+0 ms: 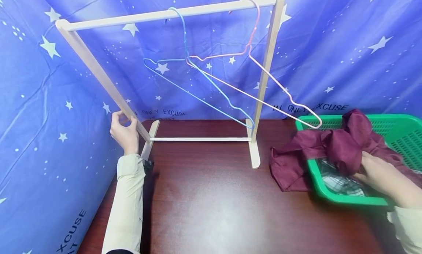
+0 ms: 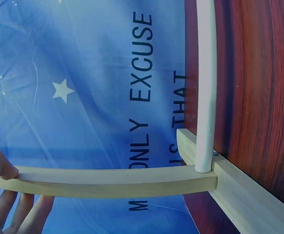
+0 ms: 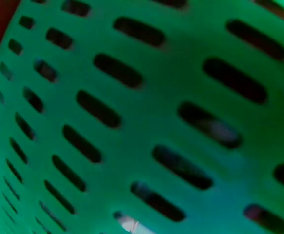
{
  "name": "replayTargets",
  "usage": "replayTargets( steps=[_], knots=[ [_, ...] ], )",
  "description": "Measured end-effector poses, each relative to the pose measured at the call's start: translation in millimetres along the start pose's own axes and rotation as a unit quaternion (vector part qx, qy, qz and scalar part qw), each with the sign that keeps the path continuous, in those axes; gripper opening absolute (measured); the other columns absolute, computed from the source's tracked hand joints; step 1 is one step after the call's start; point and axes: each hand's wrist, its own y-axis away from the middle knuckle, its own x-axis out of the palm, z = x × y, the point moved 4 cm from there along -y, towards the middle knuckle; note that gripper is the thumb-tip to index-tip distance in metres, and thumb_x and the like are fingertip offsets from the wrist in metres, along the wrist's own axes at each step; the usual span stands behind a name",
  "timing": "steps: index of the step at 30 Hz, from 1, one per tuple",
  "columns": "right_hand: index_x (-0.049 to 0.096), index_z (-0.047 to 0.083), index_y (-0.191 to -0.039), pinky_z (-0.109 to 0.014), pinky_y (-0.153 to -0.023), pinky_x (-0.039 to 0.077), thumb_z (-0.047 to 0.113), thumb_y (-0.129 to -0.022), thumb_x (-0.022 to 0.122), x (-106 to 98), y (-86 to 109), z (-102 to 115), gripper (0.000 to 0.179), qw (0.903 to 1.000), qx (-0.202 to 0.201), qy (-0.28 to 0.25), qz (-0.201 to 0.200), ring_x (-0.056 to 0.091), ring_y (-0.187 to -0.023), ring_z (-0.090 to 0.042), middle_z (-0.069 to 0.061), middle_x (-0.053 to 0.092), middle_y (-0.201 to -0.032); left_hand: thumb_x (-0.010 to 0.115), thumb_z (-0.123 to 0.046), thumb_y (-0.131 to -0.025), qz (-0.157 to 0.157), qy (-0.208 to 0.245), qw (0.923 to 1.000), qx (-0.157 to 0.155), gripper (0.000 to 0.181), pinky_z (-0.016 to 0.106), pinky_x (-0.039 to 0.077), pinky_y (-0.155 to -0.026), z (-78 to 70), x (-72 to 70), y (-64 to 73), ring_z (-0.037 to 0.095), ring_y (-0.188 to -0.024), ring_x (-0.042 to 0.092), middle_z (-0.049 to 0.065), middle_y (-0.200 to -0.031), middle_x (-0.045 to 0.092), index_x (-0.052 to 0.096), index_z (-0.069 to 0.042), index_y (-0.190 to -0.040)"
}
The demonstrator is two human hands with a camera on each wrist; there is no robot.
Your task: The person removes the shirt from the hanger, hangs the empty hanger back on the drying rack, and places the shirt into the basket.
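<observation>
My left hand (image 1: 126, 133) pinches the lower part of the left post of a wooden clothes rack (image 1: 95, 72). In the left wrist view the thumb lies on one side of that post (image 2: 108, 183) and the fingers (image 2: 33, 212) on the other. Over at the right, my right hand (image 1: 379, 173) grips a bunched maroon garment (image 1: 343, 147), its fingertips partly hidden by the cloth. The garment lies across a green plastic basket (image 1: 349, 199) and hangs over its left rim. Only the basket's slotted wall (image 3: 132, 117) shows in the right wrist view.
A blue wire hanger (image 1: 184, 34) and a pink one (image 1: 255, 26) hang from the rack's top bar. Checked cloth (image 1: 343, 184) lies inside the basket. A blue star-patterned curtain (image 1: 29, 111) stands behind and left of the brown table (image 1: 211, 195).
</observation>
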Motion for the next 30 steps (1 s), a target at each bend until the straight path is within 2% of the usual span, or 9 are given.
replayTargets(
  steps=[4,9,12,15,18,22,24,27,30],
  knots=[
    [0.059,-0.011,-0.095,-0.066,-0.07,0.047,0.007,-0.063,0.085,-5,1.8,1,0.045,0.9999,0.014,0.003,-0.007,0.06,-0.082,-0.055,-0.032,0.061,-0.091,0.068,-0.011,-0.082,0.0,0.002,1.0,-0.001,0.027,0.038,0.05,-0.093,-1.2,0.6,-0.7,0.025,-0.092,0.071,0.007,-0.105,0.074,0.067,-0.007,-0.109],
    [0.057,-0.013,-0.104,-0.071,-0.077,0.044,0.006,-0.061,0.086,-12,3.5,3,0.055,0.9993,0.02,0.027,-0.017,0.055,-0.091,-0.061,-0.038,0.054,-0.107,0.068,-0.011,-0.082,0.003,0.006,1.0,-0.003,0.027,0.039,0.049,-0.093,-1.4,1.4,-1.6,0.025,-0.092,0.071,0.007,-0.105,0.074,0.067,-0.008,-0.109],
    [0.056,-0.009,-0.11,-0.074,-0.078,0.041,0.012,-0.066,0.086,-16,3.9,5,0.058,0.9991,0.013,0.033,-0.024,0.051,-0.093,-0.064,-0.038,0.05,-0.112,0.068,-0.011,-0.082,0.003,0.007,1.0,-0.002,0.026,0.039,0.049,-0.093,-1.4,0.5,-1.1,0.025,-0.091,0.07,0.007,-0.104,0.074,0.067,-0.008,-0.108],
    [0.054,-0.006,-0.117,-0.074,-0.077,0.04,0.029,-0.075,0.084,-22,4.1,9,0.062,0.9985,0.001,0.034,-0.044,0.05,-0.092,-0.064,-0.038,0.048,-0.113,0.068,-0.011,-0.082,0.003,0.006,1.0,0.001,0.026,0.039,0.049,-0.092,-1.4,0.0,-0.4,0.025,-0.09,0.07,0.008,-0.103,0.074,0.067,-0.008,-0.108],
    [0.052,-0.004,-0.125,-0.075,-0.083,0.036,0.045,-0.082,0.077,-32,3.7,16,0.07,0.9969,-0.011,0.025,-0.074,0.047,-0.098,-0.062,-0.039,0.048,-0.117,0.068,-0.011,-0.082,0.004,0.006,1.0,0.003,0.026,0.04,0.048,-0.093,-1.7,-1.0,0.3,0.024,-0.091,0.07,0.008,-0.102,0.073,0.067,-0.008,-0.108],
    [0.05,-0.004,-0.132,-0.069,-0.11,0.022,0.068,-0.09,0.051,-46,-2.1,35,0.084,0.993,-0.036,0.005,-0.112,0.04,-0.113,-0.061,-0.04,0.046,-0.125,0.069,-0.011,-0.082,0.004,0.007,1.0,0.005,0.026,0.04,0.047,-0.093,-2.0,-2.2,0.3,0.025,-0.09,0.07,0.009,-0.101,0.073,0.067,-0.007,-0.108],
    [0.05,-0.005,-0.132,-0.064,-0.116,0.016,0.076,-0.09,0.036,-52,-6.2,49,0.093,0.9896,-0.055,0.0,-0.133,0.038,-0.116,-0.06,-0.04,0.045,-0.127,0.069,-0.011,-0.082,0.003,0.006,1.0,0.005,0.026,0.04,0.047,-0.093,-1.7,-2.4,0.0,0.025,-0.09,0.07,0.009,-0.101,0.073,0.067,-0.007,-0.108],
    [0.051,-0.006,-0.13,-0.061,-0.118,0.016,0.078,-0.089,0.026,-58,-12.0,71,0.097,0.9844,-0.079,-0.007,-0.157,0.039,-0.114,-0.06,-0.039,0.045,-0.127,0.069,-0.011,-0.082,0.004,0.006,1.0,0.006,0.026,0.04,0.047,-0.094,-1.2,-2.2,-0.7,0.026,-0.091,0.07,0.009,-0.101,0.074,0.067,-0.007,-0.107],
    [0.054,-0.007,-0.128,-0.059,-0.119,0.017,0.073,-0.093,0.03,-60,-16.3,94,0.09,0.9807,-0.099,-0.014,-0.168,0.04,-0.114,-0.058,-0.036,0.047,-0.128,0.069,-0.01,-0.082,0.006,0.007,0.9999,0.004,0.025,0.04,0.047,-0.094,-0.9,-1.8,-0.8,0.026,-0.091,0.07,0.009,-0.102,0.074,0.067,-0.007,-0.107]
  ],
)
